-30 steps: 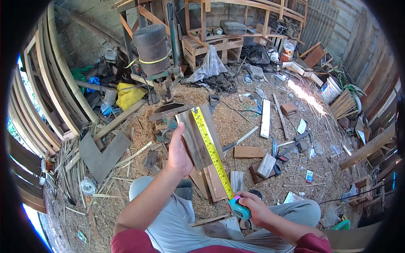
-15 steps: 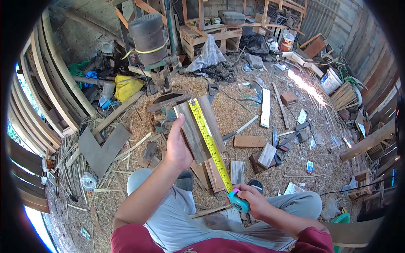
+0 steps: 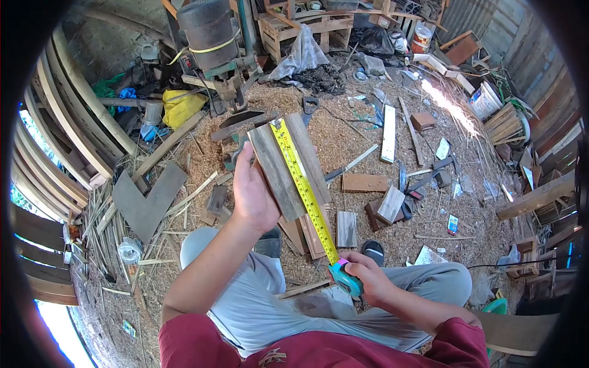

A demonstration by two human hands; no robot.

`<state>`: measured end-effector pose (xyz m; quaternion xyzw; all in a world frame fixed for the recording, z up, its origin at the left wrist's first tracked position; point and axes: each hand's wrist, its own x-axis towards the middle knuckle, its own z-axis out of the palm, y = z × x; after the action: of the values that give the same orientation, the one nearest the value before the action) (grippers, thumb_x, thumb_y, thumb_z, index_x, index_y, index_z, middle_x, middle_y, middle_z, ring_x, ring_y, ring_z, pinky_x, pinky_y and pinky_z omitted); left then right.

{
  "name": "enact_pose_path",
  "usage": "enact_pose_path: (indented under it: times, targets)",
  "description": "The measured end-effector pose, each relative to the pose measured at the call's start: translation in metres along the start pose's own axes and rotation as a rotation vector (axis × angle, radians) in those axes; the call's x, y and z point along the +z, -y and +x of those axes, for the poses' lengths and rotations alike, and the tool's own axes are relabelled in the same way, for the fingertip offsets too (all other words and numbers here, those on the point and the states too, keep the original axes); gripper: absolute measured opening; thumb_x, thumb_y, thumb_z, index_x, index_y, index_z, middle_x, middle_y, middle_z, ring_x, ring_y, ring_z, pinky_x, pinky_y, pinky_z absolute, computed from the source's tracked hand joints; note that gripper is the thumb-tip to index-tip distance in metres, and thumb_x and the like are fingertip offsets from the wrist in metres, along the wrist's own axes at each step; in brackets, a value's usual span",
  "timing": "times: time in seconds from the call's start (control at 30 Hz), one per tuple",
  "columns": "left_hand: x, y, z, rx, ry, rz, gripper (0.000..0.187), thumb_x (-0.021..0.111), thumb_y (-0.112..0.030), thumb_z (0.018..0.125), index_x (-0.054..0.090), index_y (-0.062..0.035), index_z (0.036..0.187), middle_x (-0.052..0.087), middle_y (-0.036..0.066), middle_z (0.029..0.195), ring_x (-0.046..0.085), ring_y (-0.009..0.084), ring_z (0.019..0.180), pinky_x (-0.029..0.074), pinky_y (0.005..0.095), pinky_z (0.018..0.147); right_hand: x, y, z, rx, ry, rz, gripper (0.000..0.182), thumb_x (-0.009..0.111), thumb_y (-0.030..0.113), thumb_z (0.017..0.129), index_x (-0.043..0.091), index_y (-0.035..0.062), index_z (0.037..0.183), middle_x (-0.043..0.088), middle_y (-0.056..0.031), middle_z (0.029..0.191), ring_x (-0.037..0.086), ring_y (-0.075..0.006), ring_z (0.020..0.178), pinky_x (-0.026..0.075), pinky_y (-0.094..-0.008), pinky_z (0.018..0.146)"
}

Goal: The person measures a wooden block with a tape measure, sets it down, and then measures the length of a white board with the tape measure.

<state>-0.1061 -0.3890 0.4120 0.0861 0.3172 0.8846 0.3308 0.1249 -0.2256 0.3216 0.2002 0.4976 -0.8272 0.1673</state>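
My left hand point(image 3: 253, 195) grips a grey weathered wooden board point(image 3: 275, 172) from its left edge and holds it up, tilted, over my knees. A yellow tape blade point(image 3: 302, 184) lies stretched along the board from its top end down to the teal tape measure case point(image 3: 347, 283). My right hand point(image 3: 366, 283) is closed around that case, just below the board's lower end. I sit on the ground in grey trousers and a dark red top.
Sawdust covers the ground, strewn with wood offcuts point(image 3: 364, 182), a pale plank point(image 3: 388, 133) and a hammer point(image 3: 437, 172). A drill press with a dark motor point(image 3: 210, 32) stands ahead. Bent wooden strips point(image 3: 73, 116) lean at left; a white bucket point(image 3: 486, 100) sits far right.
The view has tipped downward, so board, tape and both hands sit a little higher in frame. The grips on board and tape case are unchanged.
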Motion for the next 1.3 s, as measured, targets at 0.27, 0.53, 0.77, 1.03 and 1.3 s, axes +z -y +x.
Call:
enact_pose_path:
  times: [0.27, 0.53, 0.77, 1.03, 1.3]
  targets:
    - [-0.0026, 0.0027, 0.0006, 0.003, -0.013, 0.024, 0.081, 0.024, -0.063, 0.103, 0.034, -0.0026, 0.157, 0.049, 0.029, 0.149, 0.054, 0.042, 0.133, 0.042, 0.0556, 0.114, 0.0012, -0.0003, -0.0013, 0.005, -0.011, -0.019, 0.034, 0.053, 0.017, 0.101, 0.059, -0.0017, 0.128, 0.068, -0.0077, 0.109, 0.064, -0.0126, 0.096, 0.051, -0.0276, 0.087]
    - [-0.0026, 0.0045, 0.0014, 0.012, -0.018, 0.042, 0.079, 0.024, -0.061, 0.105, 0.037, -0.0021, 0.155, 0.051, 0.028, 0.148, 0.055, 0.0417, 0.133, 0.042, 0.0555, 0.113, 0.0008, -0.0026, -0.0021, 0.013, -0.014, -0.013, 0.034, 0.053, 0.017, 0.1, 0.059, -0.0017, 0.128, 0.069, -0.0087, 0.111, 0.064, -0.0133, 0.098, 0.051, -0.0279, 0.088]
    - [-0.0043, 0.0064, 0.0023, 0.015, -0.022, 0.035, 0.078, 0.025, -0.061, 0.105, 0.038, -0.003, 0.155, 0.053, 0.027, 0.146, 0.055, 0.0409, 0.133, 0.043, 0.056, 0.113, 0.0015, -0.0069, -0.0014, 0.002, -0.013, 0.01, 0.033, 0.054, 0.016, 0.1, 0.059, -0.0019, 0.127, 0.069, -0.0086, 0.11, 0.065, -0.0141, 0.098, 0.05, -0.0278, 0.09]
    - [-0.0051, 0.0065, 0.0025, 0.023, -0.036, 0.057, 0.076, 0.027, -0.06, 0.105, 0.037, -0.0038, 0.155, 0.053, 0.028, 0.145, 0.057, 0.0426, 0.129, 0.045, 0.0573, 0.11, 0.0025, -0.0037, -0.0032, -0.002, -0.005, 0.001, 0.032, 0.054, 0.017, 0.1, 0.06, -0.0015, 0.126, 0.069, -0.0087, 0.11, 0.065, -0.0138, 0.099, 0.051, -0.0282, 0.09]
    - [-0.0043, 0.0064, 0.0008, 0.014, -0.023, 0.049, 0.077, 0.027, -0.06, 0.105, 0.037, -0.0038, 0.155, 0.053, 0.028, 0.145, 0.057, 0.0424, 0.129, 0.046, 0.0574, 0.11, 0.0004, -0.0074, -0.0031, 0.009, -0.01, 0.016, 0.032, 0.054, 0.017, 0.101, 0.059, -0.0013, 0.127, 0.07, -0.0097, 0.112, 0.065, -0.0146, 0.102, 0.051, -0.0292, 0.092]
